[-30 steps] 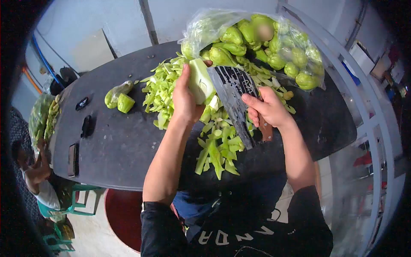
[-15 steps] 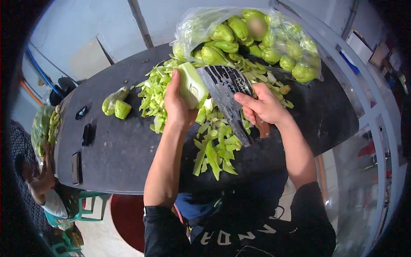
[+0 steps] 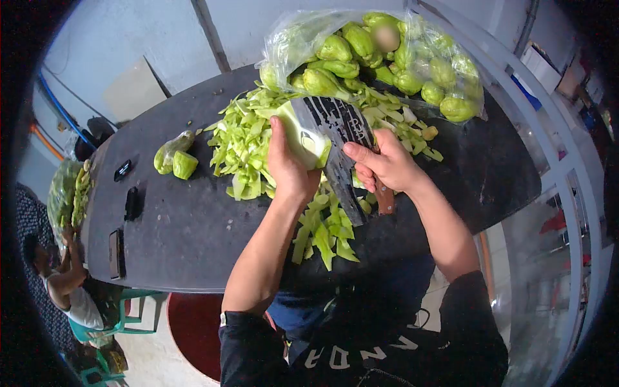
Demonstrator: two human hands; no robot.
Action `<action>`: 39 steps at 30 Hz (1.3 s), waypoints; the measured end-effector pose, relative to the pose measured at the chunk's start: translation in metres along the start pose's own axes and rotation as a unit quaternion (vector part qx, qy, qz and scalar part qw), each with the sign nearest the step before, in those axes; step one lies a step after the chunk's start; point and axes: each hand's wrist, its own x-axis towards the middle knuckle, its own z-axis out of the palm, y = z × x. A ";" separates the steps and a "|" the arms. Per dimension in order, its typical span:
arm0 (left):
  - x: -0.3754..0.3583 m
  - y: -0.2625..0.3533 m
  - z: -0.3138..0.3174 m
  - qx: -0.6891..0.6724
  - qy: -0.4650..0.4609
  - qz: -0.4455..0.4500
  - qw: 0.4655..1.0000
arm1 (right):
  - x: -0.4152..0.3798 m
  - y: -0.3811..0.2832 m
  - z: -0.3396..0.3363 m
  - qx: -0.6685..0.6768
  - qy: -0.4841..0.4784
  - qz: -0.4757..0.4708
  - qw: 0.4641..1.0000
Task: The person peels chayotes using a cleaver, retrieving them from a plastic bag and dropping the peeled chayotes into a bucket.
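My left hand (image 3: 290,166) is wrapped round a pale, peeled chayote (image 3: 302,138). In my right hand (image 3: 385,161) is the wooden handle of a broad cleaver (image 3: 332,135); the wet, dark blade lies against the right side of the chayote. Green slices and peelings (image 3: 242,138) are heaped on the dark table (image 3: 187,238) behind and beneath my hands. A smaller pile of peelings (image 3: 325,229) lies nearer me, under the blade.
At the back, a clear plastic bag (image 3: 290,48) holds several whole chayotes (image 3: 335,48). Left are two green pieces (image 3: 185,165) and dark flat objects (image 3: 116,253). Another person (image 3: 64,284) sits far left beside bagged greens (image 3: 61,193). Metal railing (image 3: 561,174) stands right.
My left hand and the chayote have moved right and slightly down, with the chayote tilted more. The cleaver and my right hand have shifted slightly left.
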 end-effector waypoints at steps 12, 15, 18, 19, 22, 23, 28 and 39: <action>0.008 0.022 0.000 -0.051 -0.078 -0.047 0.995 | -0.010 -0.017 -0.020 -0.059 0.031 -0.025 0.997; 0.014 0.029 0.000 -0.078 -0.001 0.038 0.996 | -0.012 -0.017 0.000 -0.187 0.144 -0.084 0.968; 0.018 0.028 -0.005 -0.050 0.086 0.124 0.987 | -0.010 0.001 0.029 -0.466 0.134 -0.298 0.822; 0.016 0.028 -0.005 -0.044 0.088 0.124 0.987 | -0.013 0.008 0.039 -0.518 0.118 -0.295 0.794; 0.015 0.029 -0.009 -0.022 0.023 0.241 0.970 | -0.018 0.009 0.060 -0.574 0.076 -0.325 0.748; 0.016 0.030 -0.011 -0.022 0.021 0.240 0.970 | -0.019 0.008 0.064 -0.575 0.079 -0.324 0.747; 0.016 0.032 -0.009 -0.012 0.003 0.320 0.947 | -0.018 0.008 0.072 -0.600 0.085 -0.344 0.717; 0.003 0.013 0.011 -0.035 0.000 0.270 0.962 | -0.014 0.006 0.077 -0.627 0.141 -0.301 0.704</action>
